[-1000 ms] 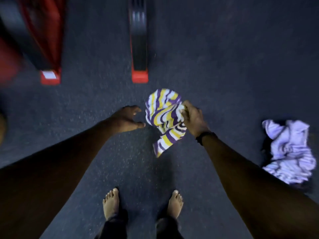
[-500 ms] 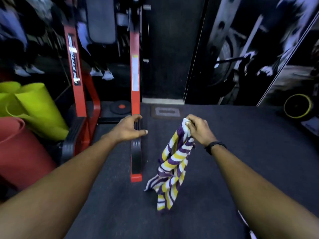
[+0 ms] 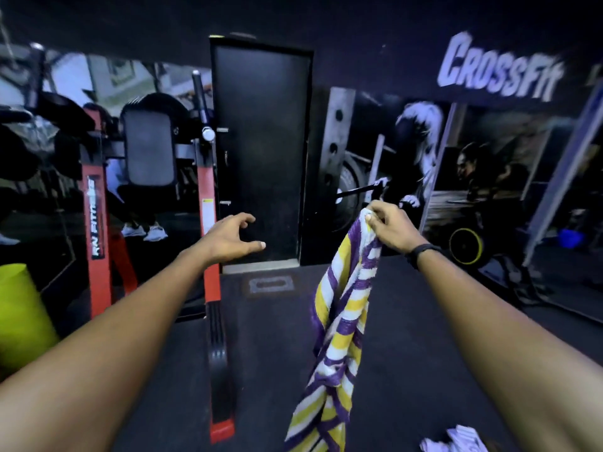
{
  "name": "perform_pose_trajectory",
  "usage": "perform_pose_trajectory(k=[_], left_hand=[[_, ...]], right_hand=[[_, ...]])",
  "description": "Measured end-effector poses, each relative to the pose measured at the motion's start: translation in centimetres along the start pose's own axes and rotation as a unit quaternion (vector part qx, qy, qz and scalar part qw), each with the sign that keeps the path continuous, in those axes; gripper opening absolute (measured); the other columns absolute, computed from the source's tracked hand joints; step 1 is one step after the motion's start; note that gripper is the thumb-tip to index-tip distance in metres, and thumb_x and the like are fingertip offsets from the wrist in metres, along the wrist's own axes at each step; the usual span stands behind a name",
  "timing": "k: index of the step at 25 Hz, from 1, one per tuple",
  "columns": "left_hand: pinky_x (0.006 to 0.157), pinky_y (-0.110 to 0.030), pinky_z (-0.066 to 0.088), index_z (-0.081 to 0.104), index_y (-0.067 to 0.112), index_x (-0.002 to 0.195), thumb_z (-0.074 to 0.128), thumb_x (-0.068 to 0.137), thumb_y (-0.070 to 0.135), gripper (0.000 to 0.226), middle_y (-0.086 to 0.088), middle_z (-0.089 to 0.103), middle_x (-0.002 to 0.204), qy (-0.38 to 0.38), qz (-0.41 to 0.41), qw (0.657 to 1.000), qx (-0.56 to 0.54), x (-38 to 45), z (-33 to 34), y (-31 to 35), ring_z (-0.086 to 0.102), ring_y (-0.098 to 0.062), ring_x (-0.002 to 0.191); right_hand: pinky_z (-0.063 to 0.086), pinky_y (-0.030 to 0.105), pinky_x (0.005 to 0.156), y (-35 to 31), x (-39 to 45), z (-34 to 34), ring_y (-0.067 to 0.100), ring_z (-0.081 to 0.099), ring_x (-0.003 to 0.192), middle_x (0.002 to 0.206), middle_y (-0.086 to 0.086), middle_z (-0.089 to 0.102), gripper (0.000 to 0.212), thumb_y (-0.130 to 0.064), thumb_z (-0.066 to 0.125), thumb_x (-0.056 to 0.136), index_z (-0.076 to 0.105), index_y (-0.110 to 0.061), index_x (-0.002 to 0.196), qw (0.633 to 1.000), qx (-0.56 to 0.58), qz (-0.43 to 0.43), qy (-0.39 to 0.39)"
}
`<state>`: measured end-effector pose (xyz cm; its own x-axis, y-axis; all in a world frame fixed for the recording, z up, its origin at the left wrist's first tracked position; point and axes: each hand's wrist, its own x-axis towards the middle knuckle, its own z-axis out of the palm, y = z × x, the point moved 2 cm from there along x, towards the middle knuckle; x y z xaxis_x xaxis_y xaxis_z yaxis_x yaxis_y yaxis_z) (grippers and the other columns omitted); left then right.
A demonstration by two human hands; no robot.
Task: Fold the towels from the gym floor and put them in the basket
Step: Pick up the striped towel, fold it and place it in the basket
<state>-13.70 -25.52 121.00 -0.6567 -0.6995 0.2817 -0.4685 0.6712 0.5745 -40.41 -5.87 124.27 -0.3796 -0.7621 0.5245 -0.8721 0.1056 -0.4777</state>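
Note:
A towel (image 3: 339, 324) striped in yellow, purple and white hangs straight down in front of me. My right hand (image 3: 390, 228) pinches its top corner at about chest height. My left hand (image 3: 233, 238) is held out to the left of the towel with fingers loosely spread and holds nothing; a wide gap separates it from the cloth. A second, pale lilac towel (image 3: 456, 440) lies crumpled on the dark floor at the bottom right. No basket is in view.
A red and black gym machine (image 3: 208, 223) stands at the left, its long foot (image 3: 218, 370) reaching toward me. A yellow-green roll (image 3: 19, 318) sits at the far left. A black door (image 3: 261, 151) and a wall mural (image 3: 456, 177) lie ahead.
My right hand has lifted the striped towel off the floor, and it now hangs full length. My view has swung up from the floor to the wall. The left hand rose alongside, still holding nothing.

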Motion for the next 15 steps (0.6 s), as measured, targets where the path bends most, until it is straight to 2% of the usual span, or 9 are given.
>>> perform_pose_trajectory(k=[4, 7, 11, 13, 15], left_hand=[[0.106, -0.035, 0.040, 0.050, 0.021, 0.134, 0.078, 0.076, 0.038, 0.067, -0.006, 0.055, 0.131, -0.034, 0.061, 0.997, -0.020, -1.8, -0.5, 3.4, 0.052, -0.022, 0.122], [0.103, -0.034, 0.042, 0.051, 0.022, 0.133, 0.077, 0.076, 0.039, 0.065, -0.005, 0.056, 0.131, -0.075, 0.110, 0.990, -0.037, -3.8, 0.2, 6.5, 0.053, -0.020, 0.120], [0.101, -0.032, 0.043, 0.053, 0.022, 0.132, 0.076, 0.077, 0.038, 0.062, -0.005, 0.056, 0.130, -0.147, 0.203, 0.965, -0.074, -8.9, 2.3, 13.3, 0.054, -0.020, 0.119], [0.099, -0.030, 0.042, 0.055, 0.021, 0.130, 0.076, 0.078, 0.038, 0.059, -0.004, 0.056, 0.129, -0.181, 0.246, 0.949, -0.084, -12.0, 4.0, 17.1, 0.053, -0.020, 0.120], [0.099, -0.029, 0.041, 0.056, 0.021, 0.129, 0.076, 0.078, 0.039, 0.057, -0.004, 0.057, 0.128, -0.213, 0.288, 0.928, -0.100, -15.4, 5.8, 21.1, 0.053, -0.020, 0.120]], right_hand=[[0.034, 0.028, 0.064, -0.7, -6.3, -6.5, 0.013, 0.041, 0.069, 0.067, -0.006, 0.043, 0.022, -0.013, 0.052, 0.094, 0.047, -0.018, 0.073, 0.996, -0.033, 0.059, 0.060], [0.036, 0.029, 0.065, -2.4, -12.7, -10.7, 0.010, 0.042, 0.066, 0.065, -0.011, 0.046, 0.024, -0.016, 0.052, 0.092, 0.049, -0.024, 0.069, 0.987, -0.048, 0.111, 0.107], [0.032, 0.023, 0.058, -7.0, -23.8, -16.1, 0.005, 0.037, 0.061, 0.064, -0.009, 0.042, 0.032, -0.006, 0.049, 0.095, 0.047, -0.023, 0.068, 0.970, -0.083, 0.179, 0.142], [0.031, 0.024, 0.060, -9.6, -29.3, -19.0, 0.006, 0.037, 0.064, 0.068, -0.006, 0.042, 0.031, -0.003, 0.047, 0.096, 0.047, -0.019, 0.070, 0.962, -0.102, 0.210, 0.139], [0.033, 0.019, 0.061, -12.2, -35.0, -22.2, 0.000, 0.040, 0.063, 0.069, -0.007, 0.044, 0.031, -0.002, 0.047, 0.096, 0.048, -0.019, 0.070, 0.948, -0.133, 0.245, 0.153]])
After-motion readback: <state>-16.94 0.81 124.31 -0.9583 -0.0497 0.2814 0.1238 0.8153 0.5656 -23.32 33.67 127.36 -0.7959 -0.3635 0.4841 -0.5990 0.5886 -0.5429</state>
